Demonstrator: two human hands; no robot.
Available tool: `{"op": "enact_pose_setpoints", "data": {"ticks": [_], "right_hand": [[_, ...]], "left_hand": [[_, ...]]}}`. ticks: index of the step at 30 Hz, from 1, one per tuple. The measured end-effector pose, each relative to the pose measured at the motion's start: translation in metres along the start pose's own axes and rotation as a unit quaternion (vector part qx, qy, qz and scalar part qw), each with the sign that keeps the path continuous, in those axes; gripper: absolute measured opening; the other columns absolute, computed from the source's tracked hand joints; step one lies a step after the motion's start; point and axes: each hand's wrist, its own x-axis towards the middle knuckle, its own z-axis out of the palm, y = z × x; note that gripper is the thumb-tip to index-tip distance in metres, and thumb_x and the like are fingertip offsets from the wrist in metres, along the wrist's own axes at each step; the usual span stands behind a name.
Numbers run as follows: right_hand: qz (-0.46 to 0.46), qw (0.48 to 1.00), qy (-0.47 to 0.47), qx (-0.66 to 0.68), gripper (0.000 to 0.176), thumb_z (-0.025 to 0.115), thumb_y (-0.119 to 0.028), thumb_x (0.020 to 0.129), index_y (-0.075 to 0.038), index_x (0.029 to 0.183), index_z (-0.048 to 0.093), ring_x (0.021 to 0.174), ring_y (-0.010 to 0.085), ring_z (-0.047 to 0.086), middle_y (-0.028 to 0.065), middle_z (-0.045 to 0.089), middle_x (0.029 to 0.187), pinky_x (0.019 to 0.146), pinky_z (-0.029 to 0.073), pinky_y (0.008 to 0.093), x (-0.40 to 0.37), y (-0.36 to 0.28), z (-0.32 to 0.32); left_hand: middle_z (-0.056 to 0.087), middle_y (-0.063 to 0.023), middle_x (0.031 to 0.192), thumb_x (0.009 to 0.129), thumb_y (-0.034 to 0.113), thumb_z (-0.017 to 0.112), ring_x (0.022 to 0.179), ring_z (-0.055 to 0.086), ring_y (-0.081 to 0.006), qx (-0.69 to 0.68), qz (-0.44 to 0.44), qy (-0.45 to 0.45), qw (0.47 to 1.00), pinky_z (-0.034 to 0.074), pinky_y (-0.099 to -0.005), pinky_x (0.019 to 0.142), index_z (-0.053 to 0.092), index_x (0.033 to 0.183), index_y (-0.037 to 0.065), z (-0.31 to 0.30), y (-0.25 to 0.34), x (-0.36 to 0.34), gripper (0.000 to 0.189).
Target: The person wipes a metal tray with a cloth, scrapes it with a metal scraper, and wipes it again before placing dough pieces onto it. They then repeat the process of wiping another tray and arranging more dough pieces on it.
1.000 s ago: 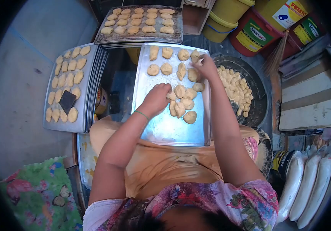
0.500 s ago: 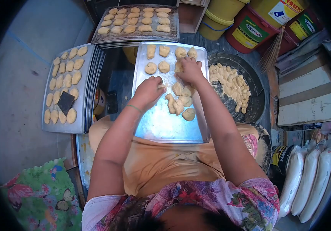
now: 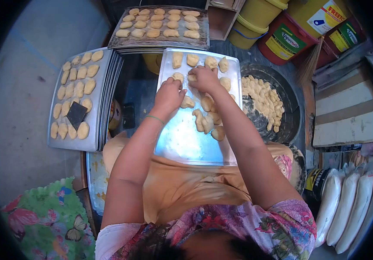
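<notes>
A metal baking tray [image 3: 173, 149] rests across the lap, with pieces of dough in rows at its far end. My left hand [image 3: 169, 97] is over the tray's left side. Its bent fingers reach the near edge of a round dough piece [image 3: 178, 77], and its thumb is apart from them. Just right of that thumb sits another dough piece [image 3: 187, 102]. My right hand [image 3: 205, 80] has its fingertips closed on a dough piece [image 3: 192, 78] in the second row and partly covers it. A loose cluster of dough [image 3: 203, 123] lies nearer me, beside my right forearm.
Stacked trays of shaped dough [image 3: 78, 86] stand at left, a dark scraper [image 3: 76, 113] on top. Another loaded tray [image 3: 158, 42] is at the back. A round black pan [image 3: 292, 115] holds cut dough at right. Buckets [image 3: 281, 39] and filled plastic bags [image 3: 329, 208] stand beyond.
My right hand has moved left onto a second-row dough piece. My left hand has shifted slightly forward, and the dough piece it held now lies on the tray beside its thumb.
</notes>
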Motion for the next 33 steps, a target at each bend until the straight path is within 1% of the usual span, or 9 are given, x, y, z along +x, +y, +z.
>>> {"op": "enact_pose_setpoints", "data": {"ticks": [6,9,14,18,21,23,25,30,33], "right_hand": [[0.034,0.986,0.164,0.029,0.044,0.070,-0.039,0.076,-0.017,0.114,0.067,0.113,0.0257,0.051,0.0055,0.060,0.117,0.092,0.032,0.0487,0.033,0.004,-0.004],[-0.003,0.984,0.172,-0.044,0.045,0.069,-0.035,0.076,-0.018,0.117,0.065,0.113,0.0237,0.051,0.0034,0.060,0.116,0.093,0.032,0.0476,0.053,0.003,0.002],[0.065,0.994,0.055,-0.063,0.052,0.072,-0.033,0.072,-0.020,0.122,0.062,0.116,0.0219,0.049,0.0023,0.059,0.117,0.094,0.031,0.0468,0.058,0.010,-0.003],[0.001,0.979,0.202,0.040,0.047,0.071,-0.032,0.075,-0.016,0.118,0.064,0.113,0.0265,0.053,0.0093,0.059,0.116,0.093,0.037,0.0459,0.025,0.013,-0.014],[0.016,0.968,0.008,0.249,0.044,0.071,-0.027,0.075,-0.013,0.116,0.063,0.102,0.0299,0.059,0.0134,0.058,0.115,0.088,0.044,0.0430,-0.019,0.001,-0.019],[-0.111,0.961,-0.030,0.253,0.041,0.074,-0.021,0.073,-0.009,0.110,0.063,0.093,0.0316,0.062,0.0141,0.060,0.110,0.080,0.049,0.0369,-0.057,-0.015,-0.002],[-0.088,0.973,-0.076,0.199,0.040,0.073,-0.020,0.071,-0.006,0.106,0.063,0.092,0.0310,0.062,0.0160,0.060,0.105,0.082,0.049,0.0389,-0.069,-0.032,0.007],[0.001,0.944,0.145,0.295,0.038,0.074,-0.020,0.071,0.000,0.102,0.063,0.086,0.0327,0.063,0.0193,0.062,0.098,0.075,0.051,0.0369,-0.064,-0.053,0.017],[0.023,0.965,0.045,0.258,0.038,0.074,-0.024,0.074,-0.002,0.104,0.066,0.090,0.0317,0.064,0.0191,0.064,0.102,0.077,0.052,0.0370,-0.073,-0.052,0.005]], "left_hand": [[0.057,-0.0164,0.102,0.079,0.020,0.069,0.095,0.058,-0.0367,0.005,-0.027,0.036,0.999,0.047,-0.0432,0.084,0.063,0.098,0.003,0.003,-0.010,0.006,0.026],[0.058,-0.0175,0.109,0.079,0.017,0.069,0.100,0.057,-0.0375,0.005,-0.014,0.066,0.998,0.047,-0.0426,0.088,0.063,0.111,0.006,0.007,-0.013,0.007,0.034],[0.057,-0.0180,0.116,0.081,0.012,0.065,0.105,0.056,-0.0365,0.001,0.015,0.025,1.000,0.047,-0.0424,0.091,0.062,0.121,0.012,0.019,-0.032,0.016,0.041],[0.058,-0.0181,0.115,0.081,0.009,0.062,0.104,0.056,-0.0360,-0.012,0.004,0.038,0.999,0.047,-0.0422,0.091,0.065,0.118,0.013,0.024,-0.032,0.017,0.037],[0.059,-0.0190,0.114,0.082,0.007,0.059,0.104,0.057,-0.0359,-0.025,0.004,0.029,0.999,0.047,-0.0419,0.091,0.065,0.117,0.012,0.022,-0.033,0.018,0.036],[0.059,-0.0200,0.114,0.082,0.007,0.058,0.104,0.057,-0.0362,-0.031,0.001,0.035,0.999,0.047,-0.0417,0.092,0.065,0.116,0.010,0.024,-0.033,0.019,0.035],[0.059,-0.0199,0.114,0.082,0.006,0.057,0.105,0.057,-0.0365,-0.025,0.010,0.054,0.998,0.046,-0.0421,0.093,0.065,0.117,0.010,0.026,-0.037,0.021,0.036],[0.060,-0.0185,0.113,0.084,0.015,0.058,0.103,0.059,-0.0371,-0.010,-0.024,0.019,0.999,0.047,-0.0432,0.090,0.064,0.118,0.009,0.003,-0.027,0.019,0.035],[0.061,-0.0176,0.108,0.084,0.020,0.059,0.097,0.061,-0.0367,0.006,-0.043,-0.039,0.998,0.049,-0.0429,0.087,0.064,0.117,0.009,-0.010,-0.023,0.012,0.035]]}}
